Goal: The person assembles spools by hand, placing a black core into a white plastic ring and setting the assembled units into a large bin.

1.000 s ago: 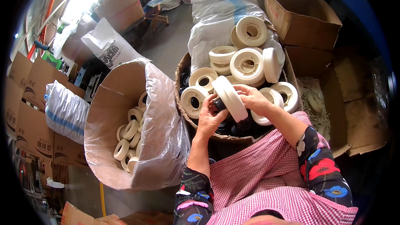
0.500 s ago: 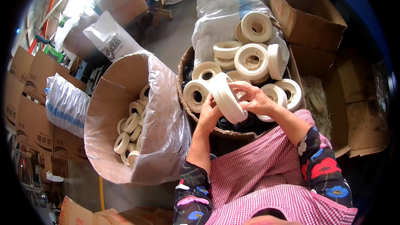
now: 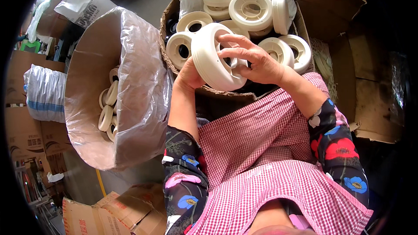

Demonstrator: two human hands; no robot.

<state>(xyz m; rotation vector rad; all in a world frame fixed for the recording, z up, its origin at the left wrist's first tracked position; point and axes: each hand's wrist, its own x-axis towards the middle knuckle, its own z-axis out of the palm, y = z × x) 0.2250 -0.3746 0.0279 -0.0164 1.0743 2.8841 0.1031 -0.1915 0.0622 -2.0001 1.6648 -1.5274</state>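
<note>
A cream plastic wheel (image 3: pixel 208 63) with a ribbed tread is held up, tilted, over the near side of a cardboard box. My left hand (image 3: pixel 190 76) grips its left underside, the fingers mostly hidden behind the tread. On the other side, my right hand (image 3: pixel 260 64) has its fingers over the hub opening and its thumb near the lower rim. Several similar wheels (image 3: pixel 250 11) are piled just beyond, some flat and one on edge (image 3: pixel 281 14).
Left of me stands a large round bin (image 3: pixel 146 91) with a clear plastic liner, holding several smaller cream rings (image 3: pixel 105 117). The wheels' cardboard box (image 3: pixel 164 21) has a ragged rim. Open cartons (image 3: pixel 376 91) are on the right. Flattened cardboard (image 3: pixel 93 217) lies at lower left.
The wheel has turned so more of its hub face shows. My right fingers have moved across the hub. The whole view has shifted, with the boxes now higher and further left.
</note>
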